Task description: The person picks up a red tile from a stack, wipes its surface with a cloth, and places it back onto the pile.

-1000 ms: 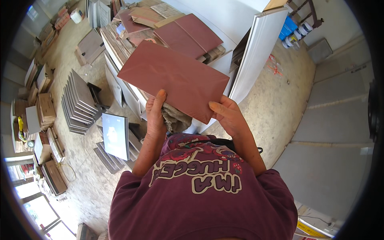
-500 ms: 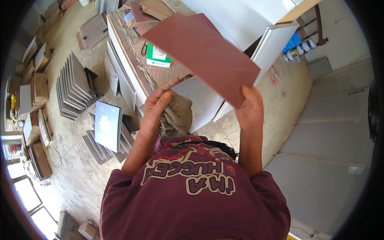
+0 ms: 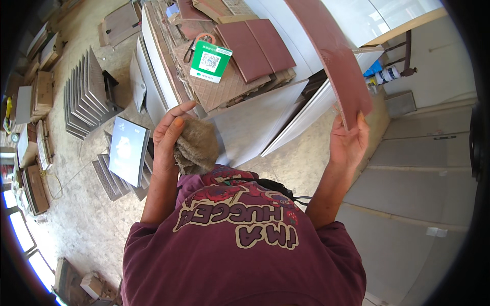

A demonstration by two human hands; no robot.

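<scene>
My right hand [image 3: 348,140] pinches the near end of a long reddish-brown tile [image 3: 339,66], held up in the air at the right and seen tilted. In my left hand [image 3: 167,133] is a crumpled grey-brown cloth [image 3: 196,146], gripped under the thumb. Ahead of me, two flat reddish-brown tiles [image 3: 256,48] lie side by side on a stack of boards. Beside them sits a green and white card [image 3: 210,61] with a square code, with a pair of scissors-like orange handles [image 3: 205,38] just behind it.
Tall white panels [image 3: 255,125] lean against the stack's near side. To the left stand a rack of grey tiles [image 3: 84,97] and a blue-white picture panel [image 3: 129,151]. Cardboard boxes [image 3: 43,104] line the far left. A grey wall [image 3: 408,204] runs along the right.
The tile has swung right and turned more edge-on, uncovering the two tiles on the stack. My left hand has moved left with the cloth, and the view has shifted slightly.
</scene>
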